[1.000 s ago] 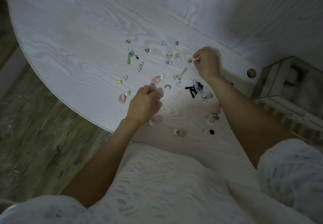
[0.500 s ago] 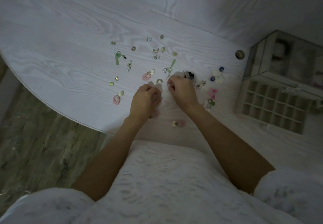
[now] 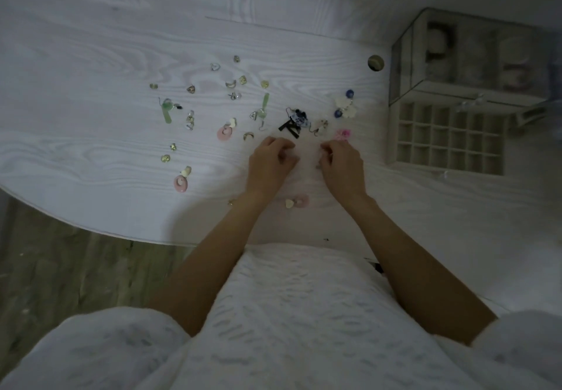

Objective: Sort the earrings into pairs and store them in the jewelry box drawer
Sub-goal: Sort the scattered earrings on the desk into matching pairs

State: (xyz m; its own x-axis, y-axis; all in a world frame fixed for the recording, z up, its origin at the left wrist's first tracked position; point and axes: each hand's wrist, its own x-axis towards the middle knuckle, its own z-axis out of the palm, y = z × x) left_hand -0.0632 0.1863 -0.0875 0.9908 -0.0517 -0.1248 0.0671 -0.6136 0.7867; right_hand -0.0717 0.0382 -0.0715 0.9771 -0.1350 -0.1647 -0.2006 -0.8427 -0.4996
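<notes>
Head view: drawer [image 3: 450, 141] compartments bare.

A white wood-grain table [image 3: 91, 55] with a curved near edge is seen across the upper part of the view. A round hole [image 3: 376, 63] is cut into its surface towards the right. Wood-plank floor [image 3: 60, 274] is shown below the edge on the left. A white textured garment [image 3: 289, 328] is seen along the bottom.

pink hoop earring [image 3: 181, 183], white woodgrain table [image 3: 91, 134]
</notes>
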